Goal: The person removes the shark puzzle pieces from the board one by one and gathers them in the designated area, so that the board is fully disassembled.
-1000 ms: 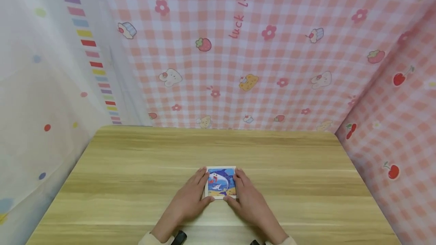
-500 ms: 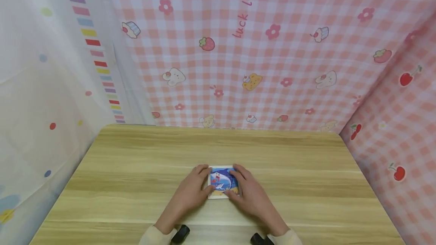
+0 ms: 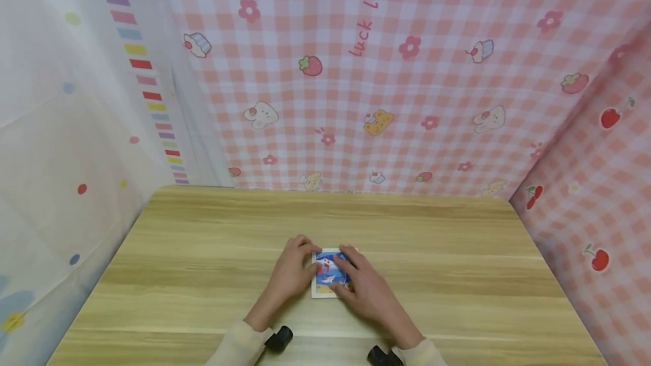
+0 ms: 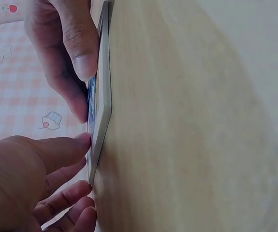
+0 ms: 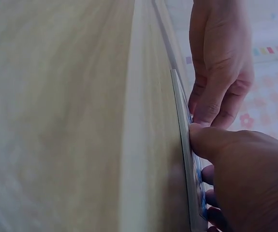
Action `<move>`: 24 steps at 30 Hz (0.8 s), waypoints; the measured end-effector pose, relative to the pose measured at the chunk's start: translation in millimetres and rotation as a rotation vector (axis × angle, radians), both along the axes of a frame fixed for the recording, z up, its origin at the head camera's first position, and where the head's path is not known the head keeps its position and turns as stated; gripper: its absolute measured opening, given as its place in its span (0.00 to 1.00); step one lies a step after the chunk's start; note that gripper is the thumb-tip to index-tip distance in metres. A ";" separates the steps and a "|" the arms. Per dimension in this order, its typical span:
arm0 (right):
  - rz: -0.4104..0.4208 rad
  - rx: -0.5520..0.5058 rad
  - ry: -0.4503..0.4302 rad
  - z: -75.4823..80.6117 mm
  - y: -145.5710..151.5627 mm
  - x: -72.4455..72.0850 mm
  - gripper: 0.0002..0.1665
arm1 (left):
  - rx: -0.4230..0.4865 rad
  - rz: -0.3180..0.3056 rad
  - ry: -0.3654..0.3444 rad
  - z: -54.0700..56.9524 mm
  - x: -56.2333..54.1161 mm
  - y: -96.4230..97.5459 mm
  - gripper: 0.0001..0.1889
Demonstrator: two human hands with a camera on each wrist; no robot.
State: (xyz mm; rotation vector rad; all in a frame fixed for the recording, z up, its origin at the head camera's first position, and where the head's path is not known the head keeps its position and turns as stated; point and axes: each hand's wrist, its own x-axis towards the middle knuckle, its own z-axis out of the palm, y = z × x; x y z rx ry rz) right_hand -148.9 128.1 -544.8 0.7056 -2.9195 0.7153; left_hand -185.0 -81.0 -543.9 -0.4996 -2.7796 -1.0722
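A small square picture board (image 3: 328, 277) with a white rim lies flat on the table, printed with a blue sea scene and a white-bellied whale. My left hand (image 3: 291, 271) is at its left side, thumb on the picture and bent fingers by the far left corner. Spread over the right part is my right hand (image 3: 370, 292), covering much of that side; its thumb rests on the picture near the front. In the left wrist view, the left thumb (image 4: 71, 149) touches the face beside the board's edge (image 4: 104, 104). The right thumb (image 5: 201, 140) presses the face in the right wrist view.
The wood-grain table (image 3: 203, 242) extends around the board. A pink checked cloth (image 3: 356, 89) hangs behind it, with a white dotted cloth (image 3: 76, 129) on the left and another checked cloth (image 3: 600, 185) on the right. Black straps (image 3: 280, 339) sit on the wrists.
My right hand has slid leftward from the right edge over the picture. The left hand has risen and shifted slightly away from me, its thumb moving from the front edge onto the picture.
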 end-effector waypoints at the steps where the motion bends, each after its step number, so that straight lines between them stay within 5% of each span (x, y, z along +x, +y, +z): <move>1: -0.001 -0.002 -0.007 -0.4 0.0 0.3 0.37 | 0.001 0.000 -0.001 0.2 0.1 0.1 0.12; 15: 0.000 -0.012 -0.011 -3.6 -0.4 -0.1 0.37 | -0.163 -0.082 0.007 10.7 0.2 -0.8 0.13; 24: -0.013 -0.006 -0.035 -2.5 -3.9 0.4 0.36 | -0.092 -0.085 -0.063 10.3 -6.2 -2.6 0.13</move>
